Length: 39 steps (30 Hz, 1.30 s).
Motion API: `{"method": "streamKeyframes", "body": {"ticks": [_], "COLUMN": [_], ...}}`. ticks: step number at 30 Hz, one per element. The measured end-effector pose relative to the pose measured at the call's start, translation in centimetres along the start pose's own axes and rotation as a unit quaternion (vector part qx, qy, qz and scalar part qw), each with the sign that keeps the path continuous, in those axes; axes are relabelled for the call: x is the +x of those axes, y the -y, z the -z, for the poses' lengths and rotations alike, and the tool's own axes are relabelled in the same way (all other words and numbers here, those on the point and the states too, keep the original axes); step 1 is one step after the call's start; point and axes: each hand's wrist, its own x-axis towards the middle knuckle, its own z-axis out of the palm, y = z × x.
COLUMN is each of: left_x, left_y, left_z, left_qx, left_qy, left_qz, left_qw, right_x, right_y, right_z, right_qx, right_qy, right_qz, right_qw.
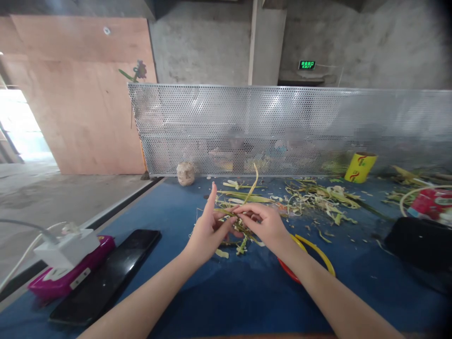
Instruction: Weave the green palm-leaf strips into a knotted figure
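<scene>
Both hands meet over the middle of the blue table. My left hand (pixel 208 228) has its thumb and some fingers closed on a thin yellow-green plant stalk (pixel 226 213), while one finger points up. My right hand (pixel 264 223) pinches the same stalk close to the left fingertips. From between the hands a long pale leaf strip (pixel 253 183) rises with a bent tip. Beneath and behind the fingers lie loose plant scraps (pixel 242 247), partly hidden by the hands. A yellow ring (pixel 323 254) and a red ring (pixel 289 271) lie partly behind my right forearm.
Plant trimmings (pixel 325 200) are heaped behind and to the right. A yellow roll (pixel 360 167) and a whitish lump (pixel 185 173) stand before the perforated metal screen (pixel 219 113). At left are a black phone (pixel 109 278) and purple power strip (pixel 52 287); a black object (pixel 420 242) sits right.
</scene>
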Motion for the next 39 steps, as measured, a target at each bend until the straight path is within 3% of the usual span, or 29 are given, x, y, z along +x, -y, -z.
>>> {"method": "streamKeyframes", "body": {"ticks": [6, 12, 20, 29, 39], "left_x": [0.4, 0.4, 0.5, 0.9, 1.2], "left_y": [0.3, 0.1, 0.6, 0.1, 0.2], "left_z": [0.0, -0.3, 0.0, 0.2, 0.8], "left_qx": [-0.042, -0.095, -0.101, -0.088, -0.108], "left_qy": [0.014, 0.035, -0.018, -0.045, -0.085], "left_qz": [0.007, 0.004, 0.005, 0.014, 0.036], "left_qw": [0.999, 0.995, 0.995, 0.995, 0.99], "right_x": [-0.1, 0.2, 0.2, 0.0, 0.4], "right_y": [0.5, 0.6, 0.3, 0.6, -0.1], "right_z": [0.6, 1.1, 0.4, 1.2, 2.3], "right_qx": [-0.067, -0.017, 0.076, 0.077, 0.082], "right_qy": [-0.063, -0.118, -0.002, 0.134, 0.13], "right_qz": [0.056, -0.011, -0.066, -0.1, -0.106], "right_qw": [0.994, 0.993, 0.995, 0.983, 0.982]}}
